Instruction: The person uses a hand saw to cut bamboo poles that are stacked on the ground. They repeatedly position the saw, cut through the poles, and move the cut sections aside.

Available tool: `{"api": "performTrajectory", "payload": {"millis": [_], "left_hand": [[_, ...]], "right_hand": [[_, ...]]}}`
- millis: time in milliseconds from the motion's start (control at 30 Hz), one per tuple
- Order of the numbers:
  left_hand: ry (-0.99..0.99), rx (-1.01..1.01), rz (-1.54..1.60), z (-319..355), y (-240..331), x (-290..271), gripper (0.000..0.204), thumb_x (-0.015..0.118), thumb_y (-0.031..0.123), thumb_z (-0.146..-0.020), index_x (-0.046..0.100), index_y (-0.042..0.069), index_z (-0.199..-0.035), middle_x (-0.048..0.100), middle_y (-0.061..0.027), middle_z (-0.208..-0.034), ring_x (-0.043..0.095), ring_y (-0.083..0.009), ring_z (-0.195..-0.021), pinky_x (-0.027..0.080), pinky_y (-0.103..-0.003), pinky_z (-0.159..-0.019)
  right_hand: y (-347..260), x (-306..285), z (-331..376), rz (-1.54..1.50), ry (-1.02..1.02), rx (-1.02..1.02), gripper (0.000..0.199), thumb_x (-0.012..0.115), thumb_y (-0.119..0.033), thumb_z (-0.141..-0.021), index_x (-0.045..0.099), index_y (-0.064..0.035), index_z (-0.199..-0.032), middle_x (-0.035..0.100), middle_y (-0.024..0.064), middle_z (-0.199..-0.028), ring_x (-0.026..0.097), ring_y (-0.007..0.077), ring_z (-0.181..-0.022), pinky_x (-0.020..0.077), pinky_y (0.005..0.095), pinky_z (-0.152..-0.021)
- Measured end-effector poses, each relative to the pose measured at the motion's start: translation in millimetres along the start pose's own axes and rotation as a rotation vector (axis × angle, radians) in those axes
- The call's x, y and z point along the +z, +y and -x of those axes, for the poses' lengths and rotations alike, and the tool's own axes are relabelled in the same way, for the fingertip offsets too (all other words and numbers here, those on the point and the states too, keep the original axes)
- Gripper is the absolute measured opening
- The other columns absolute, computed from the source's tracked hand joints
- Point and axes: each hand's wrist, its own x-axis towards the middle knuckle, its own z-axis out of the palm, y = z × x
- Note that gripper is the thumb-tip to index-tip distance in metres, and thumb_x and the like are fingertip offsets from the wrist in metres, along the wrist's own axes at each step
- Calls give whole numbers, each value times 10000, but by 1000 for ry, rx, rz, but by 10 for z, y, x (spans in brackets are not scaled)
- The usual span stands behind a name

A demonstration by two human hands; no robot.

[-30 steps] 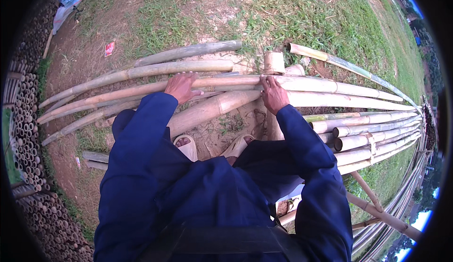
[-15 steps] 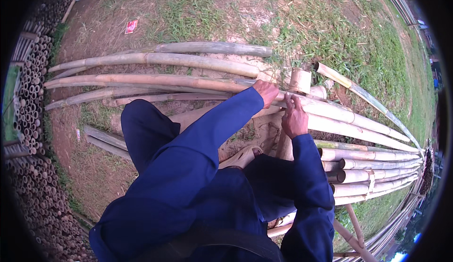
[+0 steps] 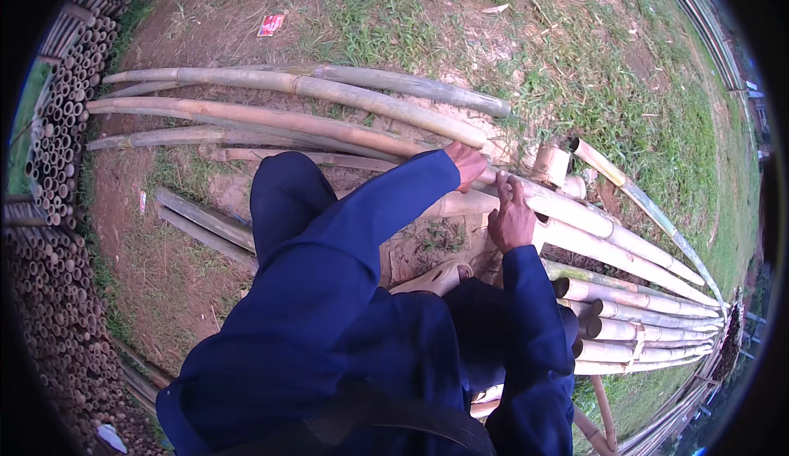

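A long tan bamboo pole (image 3: 329, 130) runs in from the left and passes under my left hand (image 3: 467, 167), whose fingers are closed over it. Just to the right and nearer me, my right hand (image 3: 513, 218) lays its stretched fingers on the pale bamboo (image 3: 575, 209) that continues to the right. Whether this is the same pole, my hands hide. A short cut bamboo piece (image 3: 551, 164) stands just beyond my right hand. Another bamboo pole (image 3: 386, 109), with a cut end, lies on the far side of my left hand.
Several bamboo poles (image 3: 612, 291) lie side by side at the right, open ends toward me. A green-yellow pole (image 3: 633, 189) slants beyond them. Stacked bamboo (image 3: 49, 292) lines the left side. Two split-looking lengths (image 3: 205, 219) lie by my left knee. A red wrapper (image 3: 270, 25) lies on the grassy ground.
The view has shifted, so the ground and poles sit differently in it. Both hands stay at the pole, the right one a little lower in the picture.
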Motion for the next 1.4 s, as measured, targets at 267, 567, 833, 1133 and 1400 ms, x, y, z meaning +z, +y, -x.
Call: {"api": "performTrajectory", "payload": {"millis": [267,567,833,1133,1400], "left_hand": [[-40,-136,7,209,-190,-114,544,852,236,-697,653,-29,-1128,725,-253,-1023,711,-401,-1032,569,-500,-898],[-68,-189,5,143,27,-143,653,864,251,-722,626,-3,-1274,714,-251,-1144,685,-393,-1113,550,-472,-968],[-87,-208,-70,101,-32,-103,693,862,253,-725,578,20,-1312,713,-287,-1129,689,-440,-1087,559,-527,-936],[-84,-207,-66,138,-91,-136,745,876,253,-714,565,25,-1350,709,-271,-1164,679,-446,-1103,553,-519,-956],[-60,-180,-7,68,0,-93,728,875,239,-703,581,33,-1336,721,-270,-1130,692,-436,-1080,559,-509,-938]], "right_hand": [[-226,-827,570,-197,12,166,866,767,-230,-849,343,-79,-1590,446,240,-1536,455,420,-1404,302,557,-1217],[-286,-1109,3159,-340,446,799,802,780,-317,-896,411,-102,-1575,367,206,-1615,360,392,-1495,317,504,-1215],[-804,140,4467,-332,473,1384,359,723,-211,-937,578,-49,-1223,625,134,-1015,650,261,-904,526,414,-824],[-978,891,4214,-252,261,1120,383,605,-155,-934,528,-28,-1287,611,206,-1184,570,421,-1160,480,506,-956],[-413,1563,4669,-480,67,1361,364,614,-237,-949,516,-102,-1272,709,232,-1080,663,452,-1045,516,534,-870]]}}
